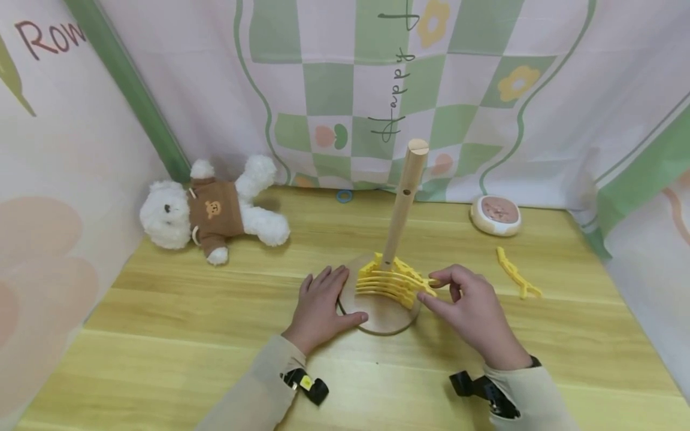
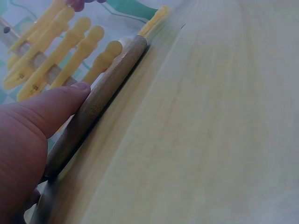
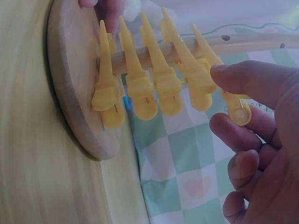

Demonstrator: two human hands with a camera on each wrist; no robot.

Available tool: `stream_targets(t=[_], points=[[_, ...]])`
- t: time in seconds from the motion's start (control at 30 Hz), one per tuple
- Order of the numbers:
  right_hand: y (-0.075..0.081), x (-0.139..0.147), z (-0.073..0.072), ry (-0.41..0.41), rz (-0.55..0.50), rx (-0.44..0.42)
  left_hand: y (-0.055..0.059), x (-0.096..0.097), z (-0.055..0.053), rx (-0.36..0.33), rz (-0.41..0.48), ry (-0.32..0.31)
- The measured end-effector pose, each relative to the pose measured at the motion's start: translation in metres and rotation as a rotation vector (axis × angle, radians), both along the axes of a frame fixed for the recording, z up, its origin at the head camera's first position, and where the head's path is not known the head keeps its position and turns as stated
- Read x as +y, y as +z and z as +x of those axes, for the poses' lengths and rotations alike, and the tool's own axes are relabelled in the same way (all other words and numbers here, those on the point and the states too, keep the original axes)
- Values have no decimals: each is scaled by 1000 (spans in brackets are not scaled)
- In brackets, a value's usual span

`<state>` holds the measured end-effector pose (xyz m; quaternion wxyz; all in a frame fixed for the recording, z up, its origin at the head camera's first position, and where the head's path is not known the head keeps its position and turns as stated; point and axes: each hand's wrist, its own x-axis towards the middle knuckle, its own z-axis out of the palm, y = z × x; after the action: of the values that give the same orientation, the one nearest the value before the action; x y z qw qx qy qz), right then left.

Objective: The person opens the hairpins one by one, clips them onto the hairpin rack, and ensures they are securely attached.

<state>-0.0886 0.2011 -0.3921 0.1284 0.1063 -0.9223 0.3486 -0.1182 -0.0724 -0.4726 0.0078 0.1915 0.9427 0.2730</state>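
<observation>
A round wooden base [image 1: 383, 320] carries an upright wooden dowel [image 1: 403, 206]. Several curved yellow plastic pieces [image 1: 385, 284] are stacked around the dowel's foot, their ends spaced apart in the right wrist view. With thumb and index finger, my right hand [image 1: 477, 314] pinches the end of the uppermost yellow plastic piece [image 3: 239, 112]; its other fingers curl loosely below. My left hand [image 1: 320, 311] rests at the base's left edge, fingers spread and thumb [image 2: 70, 98] lying over the rim. The far side of the stack is partly hidden in the head view.
To the right lies a loose yellow piece [image 1: 514, 274], with a round white-and-pink device [image 1: 497, 215] behind it. A white plush toy in a brown shirt [image 1: 218, 209] lies at the left. Near the back curtain [image 1: 377, 90] is a small blue ring [image 1: 344, 196].
</observation>
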Motion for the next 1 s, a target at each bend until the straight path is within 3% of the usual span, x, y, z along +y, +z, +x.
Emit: stream_targets(t=[0.53,1.0], points=[[5,-2,-1,-3,-5,-47,0,0,1,27,-43,-17],[6,0,-3,9,10,-45,9,3,2,-12,-103,-29]])
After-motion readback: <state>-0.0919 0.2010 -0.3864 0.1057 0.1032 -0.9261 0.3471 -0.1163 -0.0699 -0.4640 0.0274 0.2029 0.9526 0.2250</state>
